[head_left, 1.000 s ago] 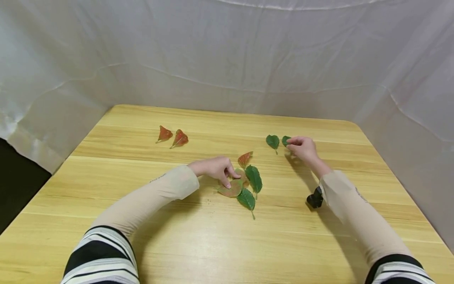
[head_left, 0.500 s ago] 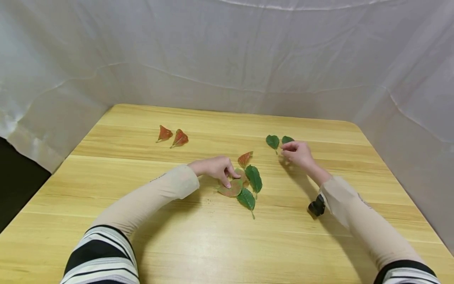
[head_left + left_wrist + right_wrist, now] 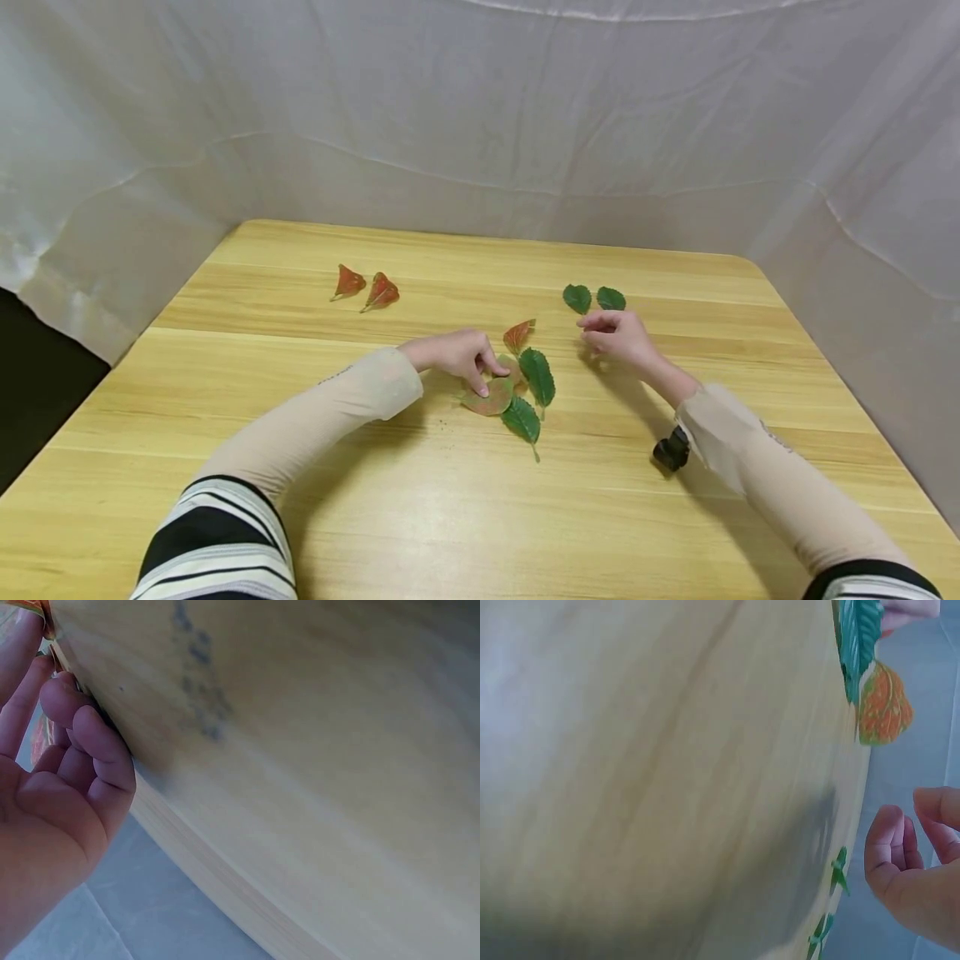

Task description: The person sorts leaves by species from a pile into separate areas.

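Near the middle of the table, my left hand (image 3: pixel 465 360) presses its thumb and forefinger on a cluster of leaves. Beneath the fingertips are a brownish-green leaf (image 3: pixel 489 402) and a similar leaf (image 3: pixel 515 377). Joined around them are a red leaf (image 3: pixel 519 336), a toothed green leaf (image 3: pixel 537 375) and another green leaf (image 3: pixel 522 419). The left wrist view shows the lower fingers (image 3: pixel 109 750) of this hand bent inward. My right hand (image 3: pixel 618 337) hovers just in front of two green leaves, its fingers loosely bent; the right wrist view shows a gap between thumb and fingers.
Two green leaves, one at the left (image 3: pixel 577 297) and one at the right (image 3: pixel 611 298), lie at the back right. A red leaf (image 3: pixel 348 282) and a second red leaf (image 3: pixel 382 292) lie back left. Pale curtain (image 3: pixel 480 125) surrounds the wooden table (image 3: pixel 450 517). A black device (image 3: pixel 671 450) hangs under the right wrist.
My right hand has drawn back toward me and slightly left, away from the rear green leaves, uncovering the right one. The left hand and its leaves stay in place.
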Demonstrator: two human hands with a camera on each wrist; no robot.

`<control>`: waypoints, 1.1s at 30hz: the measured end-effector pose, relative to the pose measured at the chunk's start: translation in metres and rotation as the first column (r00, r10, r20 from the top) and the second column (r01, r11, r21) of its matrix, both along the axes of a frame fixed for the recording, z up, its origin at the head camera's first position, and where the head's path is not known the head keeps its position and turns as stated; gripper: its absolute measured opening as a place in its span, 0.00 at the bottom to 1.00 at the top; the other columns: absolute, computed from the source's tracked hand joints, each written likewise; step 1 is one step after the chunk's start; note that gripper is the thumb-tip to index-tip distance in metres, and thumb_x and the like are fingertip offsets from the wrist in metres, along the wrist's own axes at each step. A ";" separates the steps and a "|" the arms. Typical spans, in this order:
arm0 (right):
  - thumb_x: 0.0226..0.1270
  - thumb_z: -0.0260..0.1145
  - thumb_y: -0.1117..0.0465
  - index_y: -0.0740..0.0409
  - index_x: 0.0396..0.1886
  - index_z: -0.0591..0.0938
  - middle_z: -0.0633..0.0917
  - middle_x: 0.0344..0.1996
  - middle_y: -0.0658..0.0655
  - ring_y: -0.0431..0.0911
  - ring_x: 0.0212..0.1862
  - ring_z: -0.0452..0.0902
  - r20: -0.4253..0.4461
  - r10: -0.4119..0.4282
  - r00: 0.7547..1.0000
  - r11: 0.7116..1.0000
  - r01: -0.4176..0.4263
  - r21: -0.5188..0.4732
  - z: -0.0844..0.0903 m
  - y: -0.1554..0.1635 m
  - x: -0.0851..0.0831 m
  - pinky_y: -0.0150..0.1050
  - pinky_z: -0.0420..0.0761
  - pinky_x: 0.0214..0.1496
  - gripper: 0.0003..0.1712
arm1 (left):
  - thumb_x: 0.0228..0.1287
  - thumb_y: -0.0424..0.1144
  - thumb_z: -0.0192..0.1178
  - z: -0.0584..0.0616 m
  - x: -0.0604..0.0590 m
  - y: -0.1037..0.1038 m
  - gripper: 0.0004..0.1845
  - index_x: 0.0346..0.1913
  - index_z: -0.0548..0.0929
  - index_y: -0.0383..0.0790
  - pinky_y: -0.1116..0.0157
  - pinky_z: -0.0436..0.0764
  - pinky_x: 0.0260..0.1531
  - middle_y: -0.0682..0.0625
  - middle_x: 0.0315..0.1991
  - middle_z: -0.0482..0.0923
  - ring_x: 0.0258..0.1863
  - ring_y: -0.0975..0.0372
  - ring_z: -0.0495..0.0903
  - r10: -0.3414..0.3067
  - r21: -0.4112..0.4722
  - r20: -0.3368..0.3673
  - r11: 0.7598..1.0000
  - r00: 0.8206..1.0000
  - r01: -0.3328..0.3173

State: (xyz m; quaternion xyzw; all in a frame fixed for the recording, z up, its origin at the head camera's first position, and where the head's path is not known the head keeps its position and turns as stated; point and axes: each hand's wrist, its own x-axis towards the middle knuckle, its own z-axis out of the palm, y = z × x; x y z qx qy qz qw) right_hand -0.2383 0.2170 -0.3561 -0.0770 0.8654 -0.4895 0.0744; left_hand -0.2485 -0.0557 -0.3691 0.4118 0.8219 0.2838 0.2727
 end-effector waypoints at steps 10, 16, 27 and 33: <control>0.57 0.59 0.74 0.78 0.45 0.74 0.78 0.35 0.69 0.51 0.30 0.75 0.024 0.099 0.995 0.995 -0.098 -0.030 0.002 -0.008 0.016 0.39 0.78 0.32 0.16 | 0.44 0.34 0.69 0.002 0.001 0.000 0.23 0.47 0.80 0.37 0.74 0.59 0.13 0.51 0.07 0.65 0.08 0.69 0.53 -0.001 -0.001 -0.014 1.000 1.000 0.001; 0.56 0.60 0.74 0.77 0.45 0.75 0.78 0.37 0.71 0.52 0.30 0.77 0.053 0.163 0.985 0.986 -0.161 -0.055 0.001 -0.012 0.023 0.40 0.79 0.33 0.15 | 0.44 0.33 0.69 0.001 0.000 0.000 0.22 0.47 0.80 0.37 0.74 0.58 0.12 0.54 0.06 0.64 0.08 0.69 0.52 0.004 0.002 -0.008 1.000 1.000 -0.004; 0.53 0.62 0.74 0.75 0.45 0.76 0.79 0.33 0.63 0.51 0.30 0.75 0.089 0.267 0.960 0.964 -0.265 -0.035 -0.003 -0.015 0.031 0.41 0.79 0.31 0.17 | 0.44 0.34 0.69 0.002 0.001 0.000 0.22 0.47 0.80 0.37 0.74 0.58 0.12 0.51 0.06 0.65 0.08 0.68 0.52 0.003 -0.001 -0.010 1.000 1.000 -0.003; 0.52 0.64 0.74 0.75 0.44 0.77 0.79 0.30 0.60 0.48 0.27 0.75 0.093 0.315 0.944 0.949 -0.315 -0.022 -0.006 -0.016 0.031 0.39 0.78 0.28 0.17 | 0.44 0.34 0.69 0.001 0.001 0.000 0.22 0.47 0.80 0.36 0.74 0.58 0.12 0.52 0.06 0.64 0.07 0.68 0.52 -0.007 0.004 -0.019 1.000 1.000 0.007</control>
